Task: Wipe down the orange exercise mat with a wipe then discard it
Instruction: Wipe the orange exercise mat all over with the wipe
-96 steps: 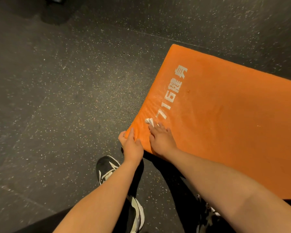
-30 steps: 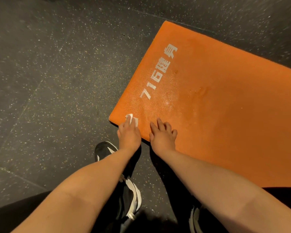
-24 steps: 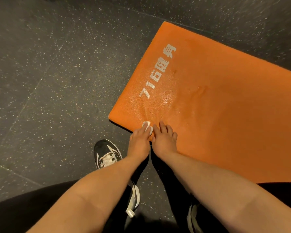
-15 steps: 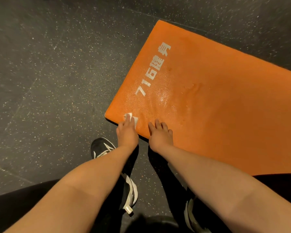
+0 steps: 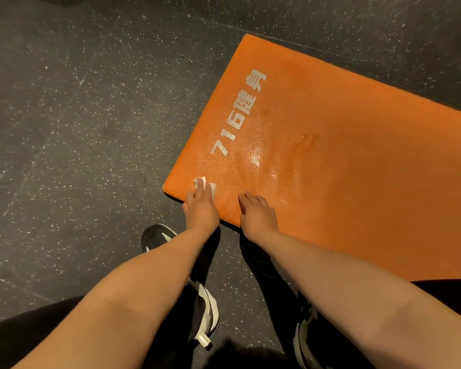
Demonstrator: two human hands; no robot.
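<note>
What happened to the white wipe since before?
The small white wipe passed from the right hand to the left hand, which rubbed it along the near edge of the orange exercise mat to its corner. The right hand stayed flat on the mat.

Left hand (image 5: 201,211) presses white wipe (image 5: 203,183) onto orange mat (image 5: 343,169); right hand (image 5: 258,217) rests flat beside.

One wide-angle camera, worn on the person's head, looks forward and steeply down along both forearms (image 5: 149,286). It is close above the near corner of the orange exercise mat (image 5: 357,198), with speckled dark floor (image 5: 64,134) to the left and black-and-white shoes (image 5: 207,312) at the bottom edge.
</note>
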